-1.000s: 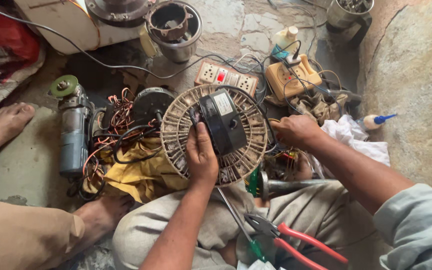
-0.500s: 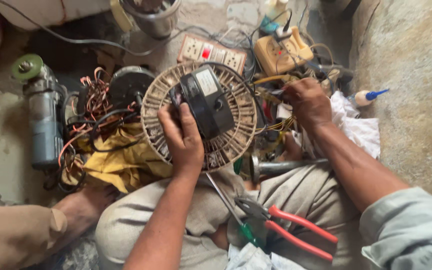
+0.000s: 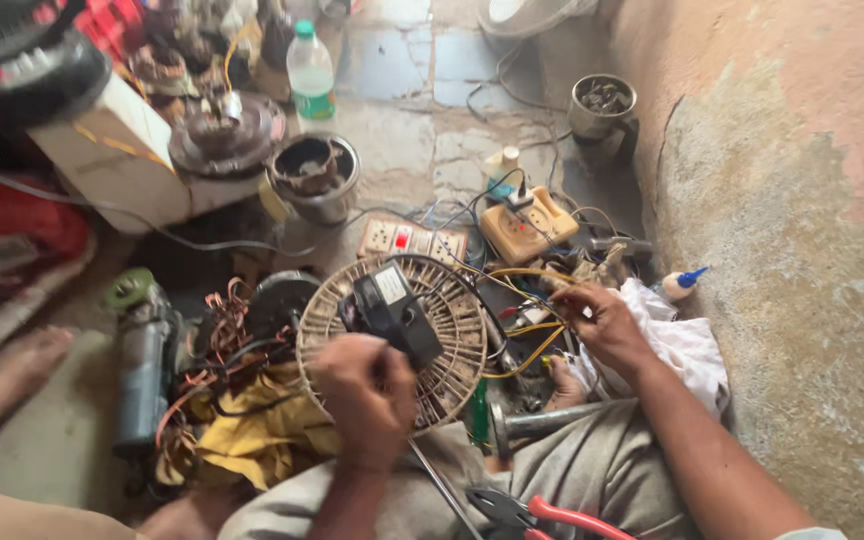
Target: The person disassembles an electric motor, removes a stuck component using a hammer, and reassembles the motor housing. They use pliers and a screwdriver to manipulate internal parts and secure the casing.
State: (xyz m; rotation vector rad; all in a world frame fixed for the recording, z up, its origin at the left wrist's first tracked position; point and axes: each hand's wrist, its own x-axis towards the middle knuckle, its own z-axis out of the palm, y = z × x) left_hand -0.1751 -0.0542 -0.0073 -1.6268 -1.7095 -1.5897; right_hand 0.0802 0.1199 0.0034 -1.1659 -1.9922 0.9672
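I see the round fan motor housing (image 3: 392,340) resting on the floor against my lap, its black box raised at the centre. Left of it lies a grey motor (image 3: 142,370) beside loose copper windings (image 3: 227,320) and a yellow rag (image 3: 252,440). My left hand (image 3: 364,400) is clamped on the housing's near rim. My right hand (image 3: 607,325) pinches a yellow wire (image 3: 522,272) just right of the housing. Red-handled pliers (image 3: 552,515) lie on my lap.
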